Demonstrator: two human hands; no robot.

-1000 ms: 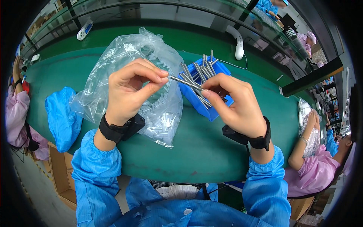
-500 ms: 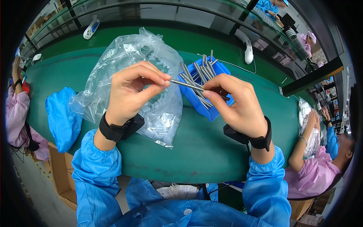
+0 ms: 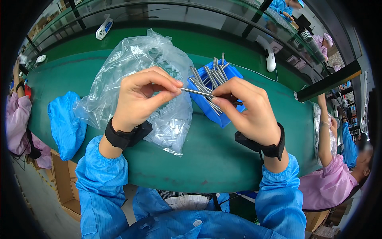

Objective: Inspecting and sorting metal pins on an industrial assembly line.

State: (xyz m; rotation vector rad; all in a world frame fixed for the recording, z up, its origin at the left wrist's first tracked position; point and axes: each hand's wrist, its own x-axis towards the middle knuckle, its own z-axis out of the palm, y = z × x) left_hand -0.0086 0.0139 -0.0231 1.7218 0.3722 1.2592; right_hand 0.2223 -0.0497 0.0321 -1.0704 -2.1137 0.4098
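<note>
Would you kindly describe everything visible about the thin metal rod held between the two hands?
The thin silvery metal rod looks straight, slim and finely ridged or threaded. It lies almost level above the green table, slightly lower toward its right end. The left hand pinches its left end with its fingertips; the right hand grips the other end, hiding it.

- My left hand pinches one end of a thin metal rod.
- My right hand holds the other end, I think.
- Blue bin of rods sits behind, beside a clear bag.
</note>
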